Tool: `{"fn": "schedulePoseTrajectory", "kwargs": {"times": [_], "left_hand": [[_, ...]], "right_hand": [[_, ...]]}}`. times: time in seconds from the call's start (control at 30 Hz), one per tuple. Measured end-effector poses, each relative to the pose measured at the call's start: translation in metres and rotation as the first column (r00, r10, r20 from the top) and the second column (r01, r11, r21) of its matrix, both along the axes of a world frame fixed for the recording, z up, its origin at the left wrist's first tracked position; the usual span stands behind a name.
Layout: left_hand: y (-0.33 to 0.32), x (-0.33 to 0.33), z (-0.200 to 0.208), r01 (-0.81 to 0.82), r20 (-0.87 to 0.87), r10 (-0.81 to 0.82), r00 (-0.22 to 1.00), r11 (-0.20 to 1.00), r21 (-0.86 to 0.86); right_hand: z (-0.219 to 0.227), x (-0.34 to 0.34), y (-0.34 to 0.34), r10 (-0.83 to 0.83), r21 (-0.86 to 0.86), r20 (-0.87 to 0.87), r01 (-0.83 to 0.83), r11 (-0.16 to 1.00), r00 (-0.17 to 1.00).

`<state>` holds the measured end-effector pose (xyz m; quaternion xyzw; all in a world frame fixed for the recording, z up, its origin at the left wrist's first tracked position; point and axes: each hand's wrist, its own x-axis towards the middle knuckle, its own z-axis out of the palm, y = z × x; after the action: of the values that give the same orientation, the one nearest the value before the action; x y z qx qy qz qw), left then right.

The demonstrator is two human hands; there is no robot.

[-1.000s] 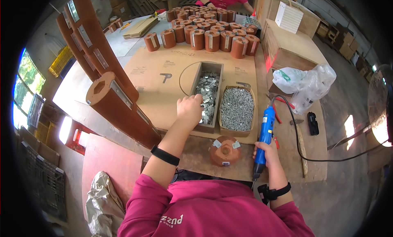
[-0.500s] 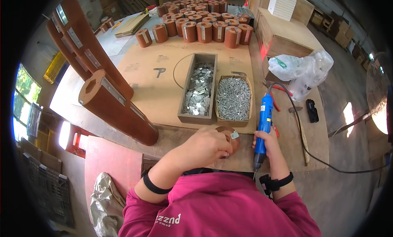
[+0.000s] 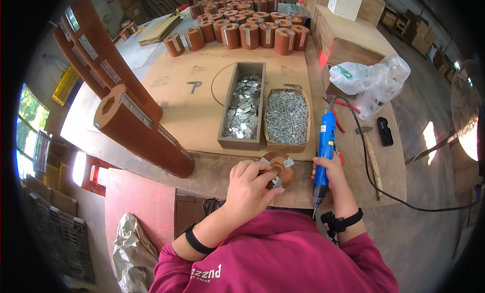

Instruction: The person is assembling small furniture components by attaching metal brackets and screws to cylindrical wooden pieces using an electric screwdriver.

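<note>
Here, the right hand (image 3: pixel 329 172) is wrapped round the driver (image 3: pixel 326 146), while the left hand (image 3: pixel 246 190), whether pinching I cannot tell, meets the block (image 3: pixel 288 174) on the table (image 3: pixel 356 189), before the screw box (image 3: pixel 287 145).

Plastic bags (image 3: pixel 388 79) lie crumpled beyond a wooden-handled hammer (image 3: pixel 373 161) — a fan (image 3: pixel 466 111) at far right, a pale cloth (image 3: pixel 131 252) lower left.
</note>
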<state>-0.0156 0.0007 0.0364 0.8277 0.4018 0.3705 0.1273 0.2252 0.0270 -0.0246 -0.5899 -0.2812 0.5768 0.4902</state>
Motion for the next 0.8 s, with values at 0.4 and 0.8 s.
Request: {"fn": "schedulePoseTrajectory", "kwargs": {"times": [0.4, 0.8], "left_hand": [[-0.006, 0.001, -0.013, 0.007, 0.087, -0.009, 0.996, 1.0, 0.027], [-0.002, -0.002, -0.02, 0.033, 0.124, -0.045, 0.991, 0.995, 0.096]], "right_hand": [[0.0, -0.001, 0.0, 0.005, -0.014, 0.037, -0.005, 1.0, 0.999], [0.002, -0.002, 0.0, 0.007, -0.009, 0.048, -0.007, 1.0, 0.999]]}}
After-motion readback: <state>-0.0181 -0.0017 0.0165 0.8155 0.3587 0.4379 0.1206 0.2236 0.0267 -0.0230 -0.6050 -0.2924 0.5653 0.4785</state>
